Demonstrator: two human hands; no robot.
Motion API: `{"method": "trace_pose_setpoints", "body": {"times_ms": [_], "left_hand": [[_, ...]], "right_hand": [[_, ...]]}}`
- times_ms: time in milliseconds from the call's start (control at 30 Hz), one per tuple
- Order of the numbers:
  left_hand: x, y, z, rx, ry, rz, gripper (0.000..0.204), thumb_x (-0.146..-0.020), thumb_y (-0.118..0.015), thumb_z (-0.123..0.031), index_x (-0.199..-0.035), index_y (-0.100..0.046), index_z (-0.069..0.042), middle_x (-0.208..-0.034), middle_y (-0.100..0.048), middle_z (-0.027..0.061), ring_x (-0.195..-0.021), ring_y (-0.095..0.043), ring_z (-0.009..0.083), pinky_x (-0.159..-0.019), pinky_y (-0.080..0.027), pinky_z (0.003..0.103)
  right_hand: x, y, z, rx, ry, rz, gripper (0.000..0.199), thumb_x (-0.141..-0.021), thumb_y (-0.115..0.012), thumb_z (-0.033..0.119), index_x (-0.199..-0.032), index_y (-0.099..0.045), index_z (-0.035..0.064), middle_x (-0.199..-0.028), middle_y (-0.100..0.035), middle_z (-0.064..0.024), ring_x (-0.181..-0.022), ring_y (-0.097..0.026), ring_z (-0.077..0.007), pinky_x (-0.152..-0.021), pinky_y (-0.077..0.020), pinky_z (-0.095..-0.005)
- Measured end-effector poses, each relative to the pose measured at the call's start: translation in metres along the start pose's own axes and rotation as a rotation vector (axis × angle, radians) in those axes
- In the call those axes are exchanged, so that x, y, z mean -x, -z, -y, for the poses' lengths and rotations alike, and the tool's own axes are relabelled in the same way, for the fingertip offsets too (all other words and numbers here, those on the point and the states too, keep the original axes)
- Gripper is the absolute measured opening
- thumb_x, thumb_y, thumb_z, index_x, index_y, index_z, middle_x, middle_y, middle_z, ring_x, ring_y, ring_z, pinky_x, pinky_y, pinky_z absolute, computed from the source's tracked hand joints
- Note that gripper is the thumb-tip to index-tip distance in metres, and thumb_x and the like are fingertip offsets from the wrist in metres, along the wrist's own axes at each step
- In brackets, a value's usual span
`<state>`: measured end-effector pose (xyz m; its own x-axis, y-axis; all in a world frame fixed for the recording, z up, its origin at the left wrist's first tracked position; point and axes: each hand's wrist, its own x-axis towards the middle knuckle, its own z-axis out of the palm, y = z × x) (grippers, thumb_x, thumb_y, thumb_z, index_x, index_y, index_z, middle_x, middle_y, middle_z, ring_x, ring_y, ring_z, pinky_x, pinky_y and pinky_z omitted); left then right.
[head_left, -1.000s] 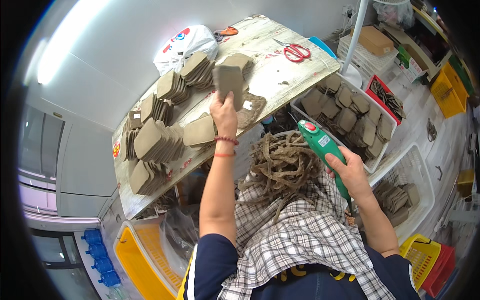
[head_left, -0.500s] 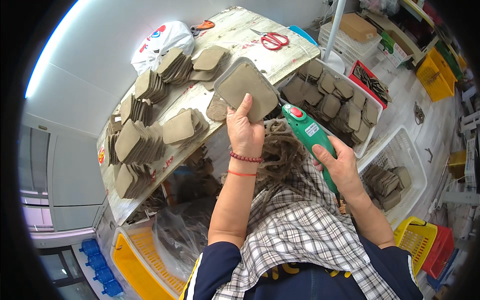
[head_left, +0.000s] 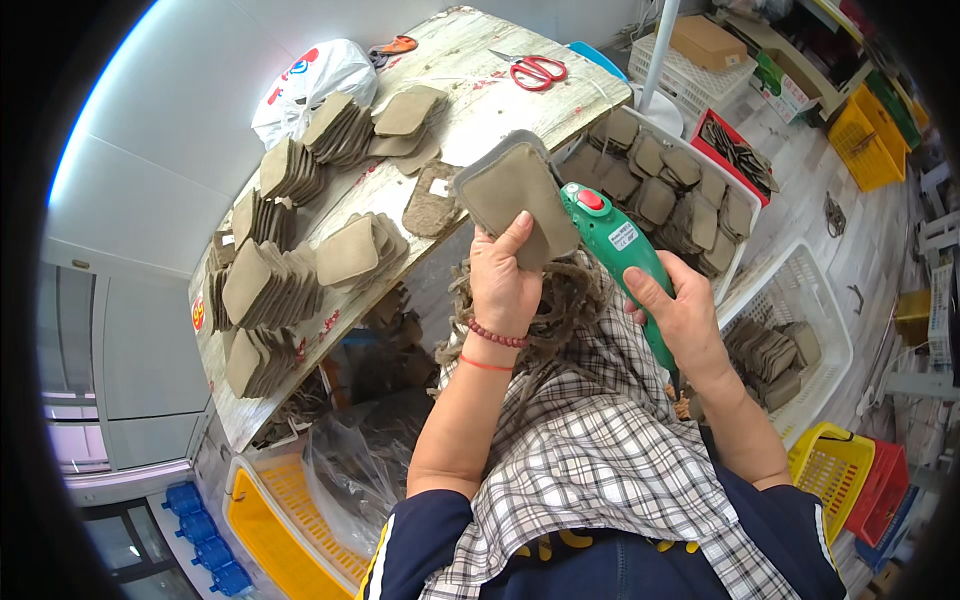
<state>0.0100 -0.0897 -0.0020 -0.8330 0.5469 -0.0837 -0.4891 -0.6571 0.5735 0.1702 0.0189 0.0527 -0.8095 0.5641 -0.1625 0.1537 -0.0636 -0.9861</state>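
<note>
My left hand is closed on a flat brown pad with rounded corners and a grey fuzzy border, thumb on top. My right hand wraps round a green handheld electric cutter with a red button. The cutter's front end meets the right edge of the pad; its blade is hidden there. Below the pad, shaggy brown trimmings lie heaped on the checked apron over my lap. A fuzzy pad with a white label rests on the table edge, left of the held one.
Several stacks of brown pads stand on the worn table, with red-handled scissors and a white plastic bag behind. At right are a white bin of pads, a white basket and a red tray.
My left hand has brought the pad slightly right and down, tilting it against the cutter. More of the fuzzy pad on the table shows. My right hand keeps its grip.
</note>
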Motion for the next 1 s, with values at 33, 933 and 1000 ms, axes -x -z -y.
{"method": "trace_pose_setpoints", "body": {"times_ms": [33, 933, 1000], "left_hand": [[0.002, 0.0, 0.001, -0.001, 0.017, 0.009, 0.039, -0.089, -0.058, 0.003, -0.125, -0.048, -0.004, -0.119, -0.059, 0.0081, -0.108, -0.059, 0.0208, -0.095, -0.048, 0.037], [-0.003, 0.014, -0.064, -0.623, 0.559, 0.298, 0.05, -0.08, -0.058, 0.013, -0.128, -0.051, 0.0, -0.111, -0.065, 0.0085, -0.097, -0.064, 0.0168, -0.086, -0.053, 0.031], [0.0, 0.017, -0.061, -0.64, 0.596, 0.278, 0.051, -0.08, -0.058, 0.013, -0.129, -0.051, -0.001, -0.112, -0.064, 0.0082, -0.096, -0.064, 0.0164, -0.086, -0.053, 0.031]], "right_hand": [[0.0, 0.001, 0.002, 0.003, 0.001, -0.003, 0.033, -0.088, -0.068, 0.032, -0.091, -0.06, -0.0005, -0.069, -0.058, -0.0012, -0.06, -0.053, -0.0062, -0.056, -0.0447, -0.0217], [0.011, 0.054, 0.01, 0.472, 0.089, 0.141, 0.043, -0.08, -0.075, 0.036, -0.104, -0.063, 0.0016, -0.076, -0.063, -0.005, -0.067, -0.056, -0.0099, -0.065, -0.0478, -0.0265], [0.01, 0.048, 0.002, 0.453, 0.113, 0.121, 0.042, -0.08, -0.075, 0.036, -0.103, -0.064, 0.0017, -0.075, -0.062, -0.0041, -0.066, -0.055, -0.0094, -0.063, -0.0471, -0.0261]]}}
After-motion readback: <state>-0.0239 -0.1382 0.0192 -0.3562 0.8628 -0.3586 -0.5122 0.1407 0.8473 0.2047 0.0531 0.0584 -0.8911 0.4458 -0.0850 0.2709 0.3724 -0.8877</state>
